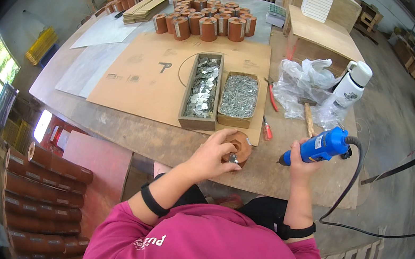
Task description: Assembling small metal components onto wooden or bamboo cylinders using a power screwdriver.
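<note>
Left grip (212, 153) holds a hollow brown cylinder (245, 140) (faceted inside) beneath it, by the surface's (157, 139) near edge; right grip (303, 162) clasps a blue power tool (324, 146).

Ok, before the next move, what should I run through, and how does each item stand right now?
1. Left hand steadying the reddish-brown, hollow round cylinder: ok, its fingers rest against it.
2. Small silver metal piece at the cylinder: ok, between the left thumb and forefinger.
3. Blue handheld power tool secure in the right hand: ok, fingers wrapped round it.
4. Black tool tip lined up on the metal piece: not ok, it stands off to the cylinder's right.
5. Fastener loaded at the tip: cannot tell, too small to see.
6. Black power cord clear of the cylinder: ok, it loops away to the right.
</note>
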Demonstrator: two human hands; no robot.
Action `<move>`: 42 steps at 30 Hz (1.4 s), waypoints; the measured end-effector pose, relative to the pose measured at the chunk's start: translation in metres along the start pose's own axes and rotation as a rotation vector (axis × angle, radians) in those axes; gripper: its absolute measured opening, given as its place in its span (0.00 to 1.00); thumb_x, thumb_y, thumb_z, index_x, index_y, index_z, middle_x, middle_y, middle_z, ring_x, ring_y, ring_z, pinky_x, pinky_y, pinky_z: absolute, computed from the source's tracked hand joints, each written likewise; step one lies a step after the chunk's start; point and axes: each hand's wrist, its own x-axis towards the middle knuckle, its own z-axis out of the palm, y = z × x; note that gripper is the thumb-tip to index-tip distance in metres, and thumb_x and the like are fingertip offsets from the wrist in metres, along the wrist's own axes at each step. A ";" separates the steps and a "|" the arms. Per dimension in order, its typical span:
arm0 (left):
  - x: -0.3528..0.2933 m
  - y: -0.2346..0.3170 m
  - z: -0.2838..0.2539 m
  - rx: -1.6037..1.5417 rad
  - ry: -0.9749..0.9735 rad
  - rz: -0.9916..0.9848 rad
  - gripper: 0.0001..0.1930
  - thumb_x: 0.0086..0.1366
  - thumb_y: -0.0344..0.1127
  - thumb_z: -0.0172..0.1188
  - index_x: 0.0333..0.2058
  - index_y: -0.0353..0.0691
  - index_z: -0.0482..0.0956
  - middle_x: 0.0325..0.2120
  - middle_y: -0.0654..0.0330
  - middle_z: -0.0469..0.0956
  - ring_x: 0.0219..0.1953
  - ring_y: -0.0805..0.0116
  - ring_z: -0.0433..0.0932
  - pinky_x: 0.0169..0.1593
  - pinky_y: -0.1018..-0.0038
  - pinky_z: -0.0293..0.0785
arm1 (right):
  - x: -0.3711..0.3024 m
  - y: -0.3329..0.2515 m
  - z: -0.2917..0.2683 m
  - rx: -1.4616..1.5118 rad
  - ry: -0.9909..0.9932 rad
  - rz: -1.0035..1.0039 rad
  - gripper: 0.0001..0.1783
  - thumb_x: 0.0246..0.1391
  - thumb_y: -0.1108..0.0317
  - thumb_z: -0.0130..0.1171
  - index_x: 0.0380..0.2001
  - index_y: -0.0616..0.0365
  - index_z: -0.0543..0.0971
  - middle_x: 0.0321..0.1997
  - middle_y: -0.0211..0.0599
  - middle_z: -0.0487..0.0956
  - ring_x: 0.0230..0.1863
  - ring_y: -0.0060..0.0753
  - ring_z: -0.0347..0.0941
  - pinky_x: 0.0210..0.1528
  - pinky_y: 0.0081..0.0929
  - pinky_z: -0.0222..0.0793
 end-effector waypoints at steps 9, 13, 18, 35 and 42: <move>0.002 -0.011 -0.016 -0.161 -0.227 0.071 0.14 0.47 0.31 0.60 0.34 0.32 0.74 0.50 0.47 0.63 0.53 0.51 0.61 0.54 0.64 0.59 | 0.002 0.004 -0.004 0.050 0.060 0.017 0.28 0.38 0.79 0.58 0.45 0.65 0.60 0.29 0.32 0.70 0.30 0.21 0.68 0.37 0.21 0.66; 0.003 -0.009 -0.013 -0.210 -0.246 0.067 0.15 0.47 0.33 0.61 0.34 0.33 0.72 0.50 0.47 0.62 0.55 0.49 0.58 0.56 0.61 0.55 | 0.004 0.006 -0.004 -0.001 0.061 0.012 0.28 0.38 0.78 0.58 0.45 0.65 0.60 0.29 0.32 0.70 0.30 0.21 0.68 0.36 0.21 0.66; -0.002 0.014 0.009 0.049 0.065 -0.045 0.18 0.40 0.37 0.66 0.29 0.36 0.71 0.49 0.48 0.62 0.55 0.42 0.56 0.55 0.57 0.55 | -0.003 0.002 0.005 -0.060 -0.033 -0.055 0.28 0.37 0.79 0.59 0.45 0.65 0.61 0.29 0.31 0.70 0.29 0.21 0.68 0.36 0.20 0.66; -0.024 0.001 0.009 -0.113 0.053 -0.284 0.25 0.36 0.37 0.69 0.34 0.39 0.68 0.51 0.43 0.55 0.48 0.42 0.64 0.48 0.62 0.65 | 0.008 0.001 -0.009 0.102 0.125 0.035 0.23 0.44 0.80 0.52 0.45 0.61 0.61 0.28 0.34 0.68 0.24 0.29 0.70 0.27 0.28 0.70; -0.008 -0.019 0.006 -0.230 -0.013 -0.171 0.24 0.36 0.34 0.69 0.32 0.40 0.66 0.51 0.44 0.54 0.47 0.43 0.64 0.48 0.62 0.64 | 0.009 -0.001 -0.011 0.054 0.112 -0.002 0.23 0.43 0.81 0.51 0.45 0.63 0.59 0.27 0.35 0.68 0.25 0.27 0.70 0.32 0.27 0.69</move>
